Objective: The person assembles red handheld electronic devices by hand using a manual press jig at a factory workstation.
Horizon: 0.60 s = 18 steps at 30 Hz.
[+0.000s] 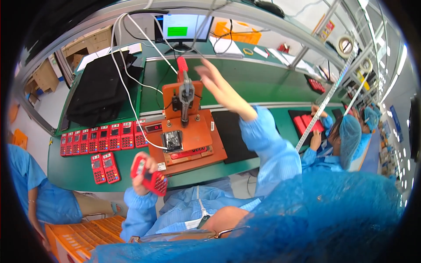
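Note:
My left hand (141, 172) is closed around a red handheld card terminal (156, 182) with a dark keypad, above the bench's front edge. My right hand (221, 90) is raised, fingers stretched out and slightly blurred, just right of the red-handled toggle clamp (182, 65). No contact with the handle can be made out. The clamp stands upright on an orange test fixture (197, 133), which carries a small black square part (172, 140). Low in that fixture lies another red device (189, 153), mostly covered by the orange plate.
A row of red terminals (103, 137) lies left of the fixture, with two more terminals (105, 168) nearer me. Black sheets (98, 87) are stacked behind. White cables hang over the fixture. A monitor (182, 30) stands behind. Co-workers (348, 136) sit at right; another person (39, 184) is left.

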Tool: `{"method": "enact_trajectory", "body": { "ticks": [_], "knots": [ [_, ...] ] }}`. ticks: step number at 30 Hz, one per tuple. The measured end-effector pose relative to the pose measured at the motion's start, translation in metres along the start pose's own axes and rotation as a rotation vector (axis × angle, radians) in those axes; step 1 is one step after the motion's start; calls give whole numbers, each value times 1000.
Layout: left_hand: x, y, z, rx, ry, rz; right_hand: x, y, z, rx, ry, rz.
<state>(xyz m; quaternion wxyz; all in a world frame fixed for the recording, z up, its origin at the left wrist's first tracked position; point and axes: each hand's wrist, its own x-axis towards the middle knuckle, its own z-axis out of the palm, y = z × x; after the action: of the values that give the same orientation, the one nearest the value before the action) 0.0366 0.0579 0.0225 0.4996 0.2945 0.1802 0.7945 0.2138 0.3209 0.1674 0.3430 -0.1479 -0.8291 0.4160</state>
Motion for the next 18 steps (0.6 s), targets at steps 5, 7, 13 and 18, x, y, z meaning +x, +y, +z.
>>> {"method": "enact_trajectory", "body": {
  "ticks": [5,7,13,18],
  "knots": [
    [24,-8,37,211,-249,-15,30,-48,49,-103,60,-402],
    [15,4,42,189,-189,-1,-32,-23,70,246,-16,-280],
    [41,16,89,541,-265,364,-113,-16,76,-182,11,-614],
    [90,-12,170,1187,-758,675,-138,25,120,440,483,-757]
  ]
}}
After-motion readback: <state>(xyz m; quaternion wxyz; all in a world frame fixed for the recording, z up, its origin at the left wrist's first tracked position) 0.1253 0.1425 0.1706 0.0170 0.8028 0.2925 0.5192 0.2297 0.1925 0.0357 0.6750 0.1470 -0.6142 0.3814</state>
